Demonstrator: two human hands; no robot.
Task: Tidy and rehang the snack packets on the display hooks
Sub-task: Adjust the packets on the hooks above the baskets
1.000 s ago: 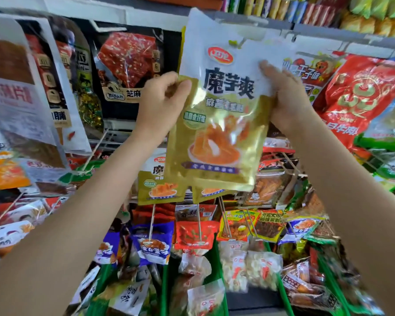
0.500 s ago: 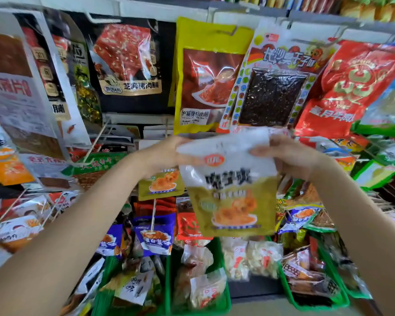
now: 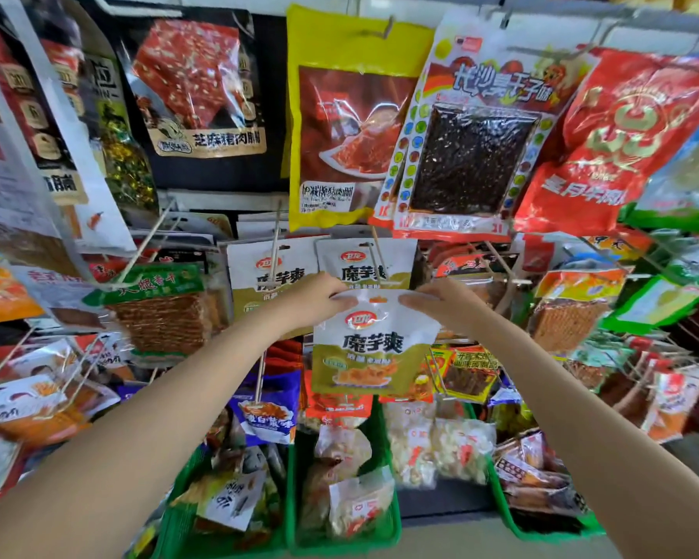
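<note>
Head camera, looking down a crowded snack rack: at left, a green-topped packet of brown strips [image 3: 160, 306] hangs on a wire hook [image 3: 144, 246]. The left hand [image 3: 313, 302] pinches the top left corner of a white-and-gold konjac snack packet [image 3: 374, 342], held upright just in front of two matching packets [image 3: 366, 264] already hanging on their hooks. The right hand [image 3: 446, 304] pinches the packet's top right corner, the two hands apart across its upper edge. Above hang a yellow jerky packet [image 3: 340, 115] and a red packet [image 3: 630, 139]; green baskets [image 3: 384, 530] of small packets sit below.
</note>
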